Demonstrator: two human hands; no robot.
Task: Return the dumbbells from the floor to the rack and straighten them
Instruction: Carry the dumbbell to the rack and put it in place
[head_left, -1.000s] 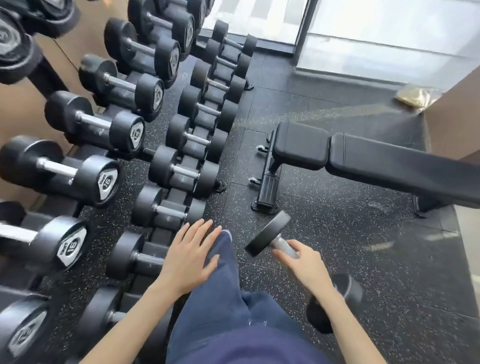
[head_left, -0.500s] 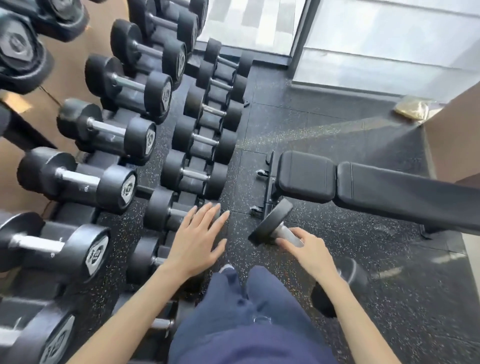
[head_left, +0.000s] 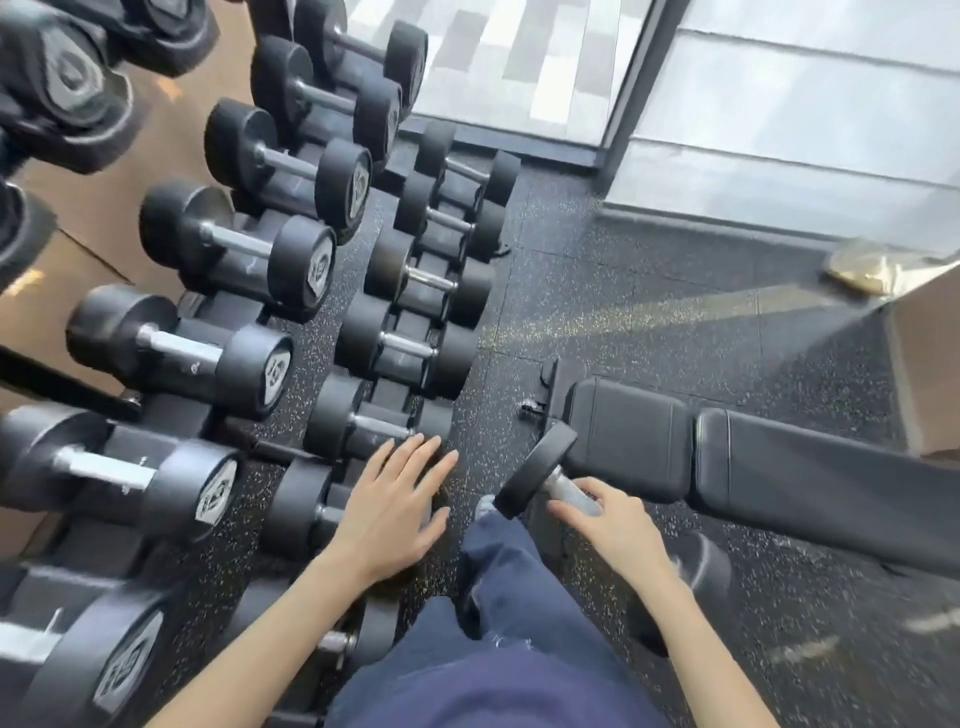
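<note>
- Rack (head_left: 402, 392): two rows of black dumbbells in view, the larger ones on the upper row and the smaller ones on the lower. I take every place below from this rack.
- Dumbbell (head_left: 535, 475): off the floor (head_left: 623, 301), just to the right of the rack's lower row and tilted, with one head up toward the padded bench (head_left: 628, 441) and the other low beside my right forearm.
- Right grip (head_left: 618, 525): fingers curled round the dumbbell's metal handle, carrying it.
- Left grip (head_left: 395, 509): fingers spread and straight, holding nothing. It is over the near end of the lower row, and I cannot tell whether it touches a head there.
- Progress, as I judge it: this dumbbell is picked up but not yet seated, and I see no other loose one on the floor beside the rack.
- Left to do: find its slot in the lower row (no free cradle shows, as my left grip and trouser leg (head_left: 509, 571) cover part of it), set it down, then square the rows. The racked ones look roughly parallel, though blur hides the detail.
</note>
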